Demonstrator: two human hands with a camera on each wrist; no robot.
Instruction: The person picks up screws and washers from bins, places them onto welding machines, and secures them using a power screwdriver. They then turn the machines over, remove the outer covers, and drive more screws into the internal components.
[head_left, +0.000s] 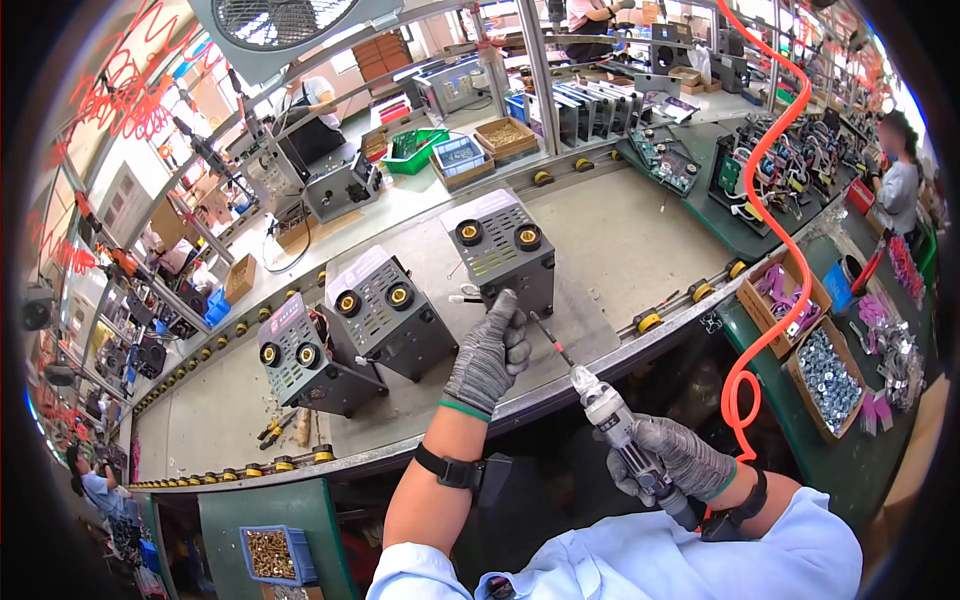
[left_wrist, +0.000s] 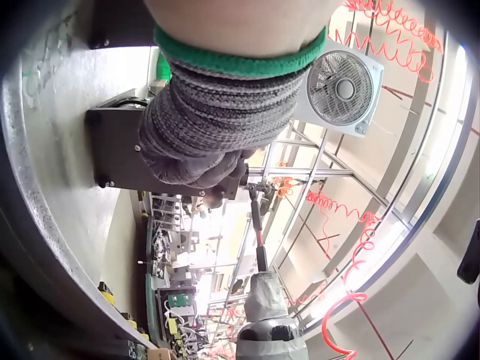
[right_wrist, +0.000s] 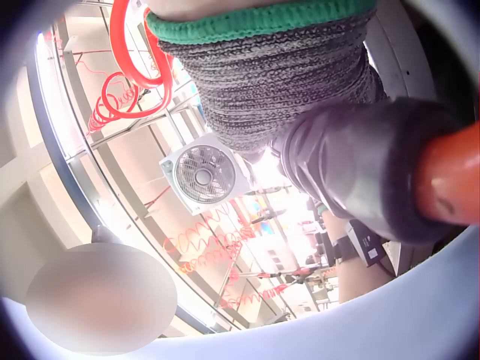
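My left hand (head_left: 490, 355), in a grey knit glove, is at the lower front corner of a grey vented metal box (head_left: 500, 250) with two round brass-centred sockets on top. Its fingers curl by the box's edge; I cannot tell whether they pinch something small. In the left wrist view the same gloved hand (left_wrist: 217, 127) overlaps the box's dark side panel (left_wrist: 120, 150). My right hand (head_left: 680, 455), gloved alike, grips an air screwdriver (head_left: 620, 425) wrapped in pale tape. Its long bit (head_left: 553, 340) points up-left, the tip close by the left fingers.
Two similar boxes (head_left: 385, 310) (head_left: 308, 355) stand left on the roller-edged line, pliers (head_left: 272, 432) near them. An orange hose (head_left: 757, 190) hangs at right. Cartons of screws (head_left: 828, 380) and purple parts (head_left: 780, 300) lie right; a blue bin of brass fittings (head_left: 275, 555) sits front left.
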